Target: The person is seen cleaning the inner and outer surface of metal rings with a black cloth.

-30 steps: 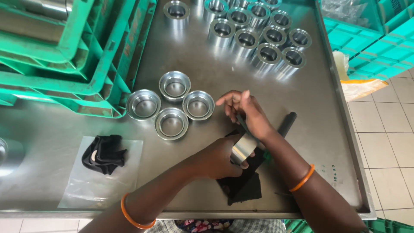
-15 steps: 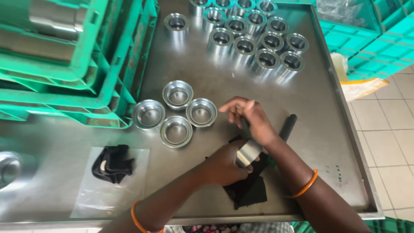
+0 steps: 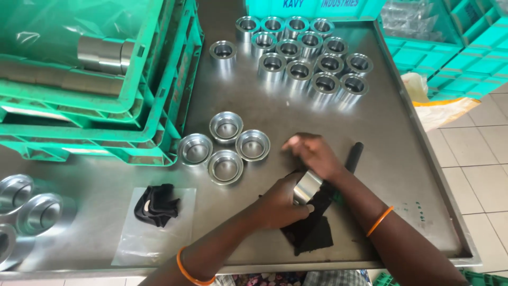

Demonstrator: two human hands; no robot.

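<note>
Metal ring held over black cloth, hands mid-wipe

Metal ring, shiny and short like a cup w/ no bottom, sits in the left hand, fingers curled round its side, near the front edge of a steel table. Right hand lies on top, fingers bent down and pressing; can't tell if it pinches the ring or only the black cloth under both hands. Cloth spreads toward the table edge. A black stick-like tool lies just beside the right wrist.

Vs. a second ago: hands and ring are in nearly the same spot, right-hand fingers have folded down lower; the view itself shifted a bit. Looks like the same ring is being worked, not swapped.

Four finished-looking metal cups cluster left of the hands, touching. A bigger group of rings stands at the far side. Green crates at left; a second black cloth on a clear bag nearby.
</note>
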